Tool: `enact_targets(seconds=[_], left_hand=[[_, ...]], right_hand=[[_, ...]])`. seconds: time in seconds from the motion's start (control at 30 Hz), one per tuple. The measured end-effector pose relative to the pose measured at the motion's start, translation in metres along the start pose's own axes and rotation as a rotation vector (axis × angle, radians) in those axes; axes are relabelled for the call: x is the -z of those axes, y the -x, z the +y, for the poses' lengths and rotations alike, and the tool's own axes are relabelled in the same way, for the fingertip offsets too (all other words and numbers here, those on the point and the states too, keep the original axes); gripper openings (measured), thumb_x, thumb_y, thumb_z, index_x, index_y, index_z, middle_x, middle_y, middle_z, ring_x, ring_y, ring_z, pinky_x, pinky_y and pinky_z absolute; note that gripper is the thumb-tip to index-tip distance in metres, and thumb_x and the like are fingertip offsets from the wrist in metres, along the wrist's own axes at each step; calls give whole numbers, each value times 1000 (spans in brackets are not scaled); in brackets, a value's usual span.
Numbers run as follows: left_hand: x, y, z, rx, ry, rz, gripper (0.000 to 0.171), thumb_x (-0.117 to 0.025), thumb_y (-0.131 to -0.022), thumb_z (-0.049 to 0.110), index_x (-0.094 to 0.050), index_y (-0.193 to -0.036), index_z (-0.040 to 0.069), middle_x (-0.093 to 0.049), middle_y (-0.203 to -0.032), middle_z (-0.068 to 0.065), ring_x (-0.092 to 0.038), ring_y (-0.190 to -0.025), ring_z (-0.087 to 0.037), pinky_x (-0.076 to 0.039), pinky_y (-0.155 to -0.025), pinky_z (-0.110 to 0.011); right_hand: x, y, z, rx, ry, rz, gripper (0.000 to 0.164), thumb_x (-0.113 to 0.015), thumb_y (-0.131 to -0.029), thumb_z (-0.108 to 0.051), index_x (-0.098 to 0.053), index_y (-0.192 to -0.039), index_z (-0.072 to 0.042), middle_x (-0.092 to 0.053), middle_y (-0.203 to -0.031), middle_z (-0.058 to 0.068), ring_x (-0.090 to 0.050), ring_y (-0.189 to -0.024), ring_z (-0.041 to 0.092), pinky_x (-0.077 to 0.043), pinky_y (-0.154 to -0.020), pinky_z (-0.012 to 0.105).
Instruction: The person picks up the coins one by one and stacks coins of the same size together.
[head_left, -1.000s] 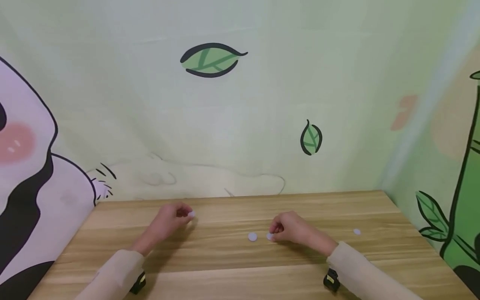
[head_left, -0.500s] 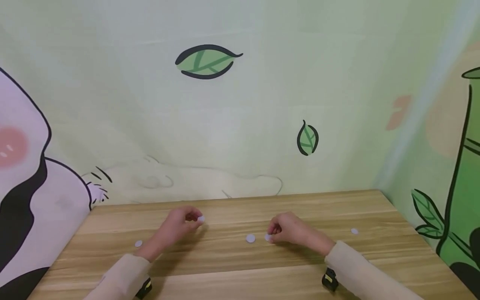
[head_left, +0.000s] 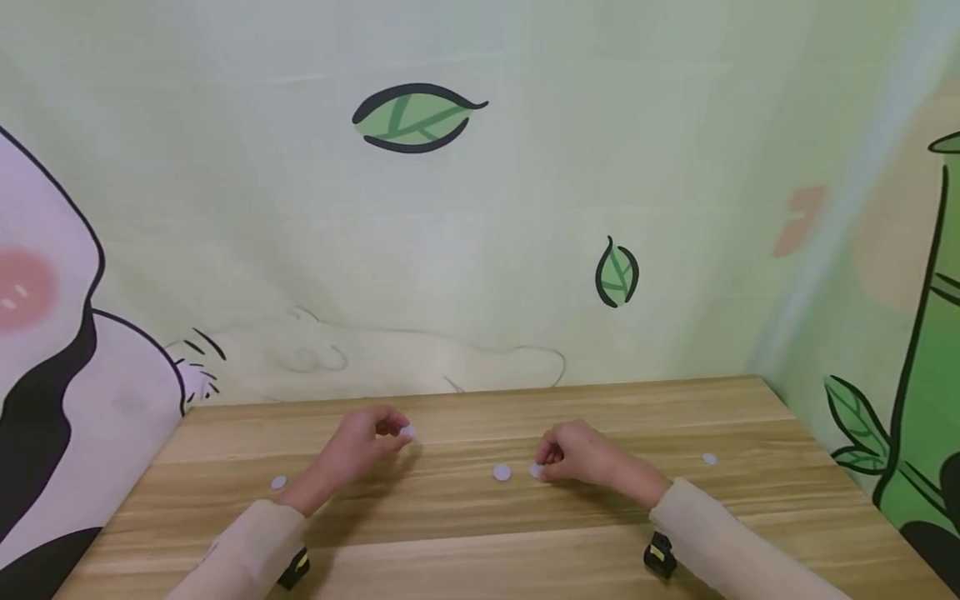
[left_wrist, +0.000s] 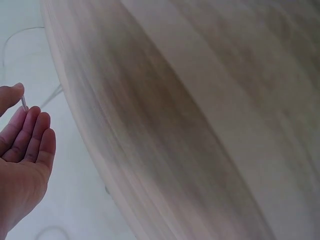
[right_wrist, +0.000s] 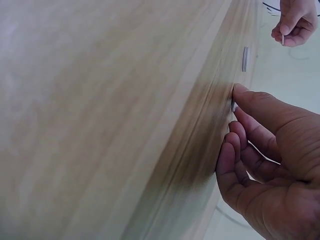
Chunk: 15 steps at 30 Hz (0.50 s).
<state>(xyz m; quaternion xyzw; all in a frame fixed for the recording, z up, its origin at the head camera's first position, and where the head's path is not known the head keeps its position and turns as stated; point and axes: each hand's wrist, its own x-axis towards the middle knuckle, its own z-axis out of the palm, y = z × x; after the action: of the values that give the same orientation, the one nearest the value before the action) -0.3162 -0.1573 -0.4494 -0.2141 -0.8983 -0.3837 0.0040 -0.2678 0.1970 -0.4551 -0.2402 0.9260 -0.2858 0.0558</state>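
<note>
My left hand [head_left: 367,446] pinches a small round white disc [head_left: 407,431] between thumb and fingertips, raised over the back left part of the wooden table. In the left wrist view that disc [left_wrist: 23,102] shows edge-on as a thin strip. Low at the tabletop, my right hand [head_left: 581,454] pinches another white disc [head_left: 536,471], mostly covered by its fingers. Just left of those fingertips lies a white disc [head_left: 502,472]; the right wrist view shows its edge with a line along it, like two layers [right_wrist: 245,59].
One more white disc [head_left: 279,482] lies beside the left forearm, and another [head_left: 709,459] lies to the right of the right hand. The wooden table [head_left: 450,567] ends at a pale green cloth backdrop [head_left: 480,208] printed with leaves and a panda.
My left hand has moved right with its disc, closer to the middle, and the disc by the left forearm has come into view. The right hand has stayed nearly still.
</note>
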Motion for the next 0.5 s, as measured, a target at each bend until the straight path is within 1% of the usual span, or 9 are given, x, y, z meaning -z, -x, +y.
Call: enact_targets(seconds=[0.13,0.3,0.4,0.5], left_hand=[[0,-1,3,3,2,-7,13,-74,-94,14,-71,-100,4,-71,-95,-4,-68,-96,-23,-56,-87,-42],[-4,-4,8,24,-7,-7,13,-75,-93,16,-71,-100,6,-71,-95,-2,-68,-96,-22,-55,-87,-42],[-7,-6,11,31,1,-7,14,-76,-93,16,-71,-100,6,-71,-95,-2,-67,-96,-21,-55,-85,-41],[-10,-8,14,23,17,-11,13,-77,-92,16,-72,-99,5,-71,-93,-2,-67,-93,-20,-55,-83,-39]], right_hand=[[-1,1,1,-16,-13,5,10,-82,-85,-10,-72,-85,-8,-63,-75,-7,-53,-70,4,-48,-64,22],[-1,0,3,-41,-25,4,10,-82,-85,-10,-72,-86,-9,-62,-75,-7,-54,-70,6,-47,-64,22],[-1,0,2,-34,-22,2,10,-82,-85,-11,-72,-86,-9,-62,-75,-7,-54,-70,5,-47,-65,22],[-1,0,2,-19,-17,2,10,-82,-84,-11,-72,-85,-9,-63,-75,-8,-54,-70,4,-48,-64,21]])
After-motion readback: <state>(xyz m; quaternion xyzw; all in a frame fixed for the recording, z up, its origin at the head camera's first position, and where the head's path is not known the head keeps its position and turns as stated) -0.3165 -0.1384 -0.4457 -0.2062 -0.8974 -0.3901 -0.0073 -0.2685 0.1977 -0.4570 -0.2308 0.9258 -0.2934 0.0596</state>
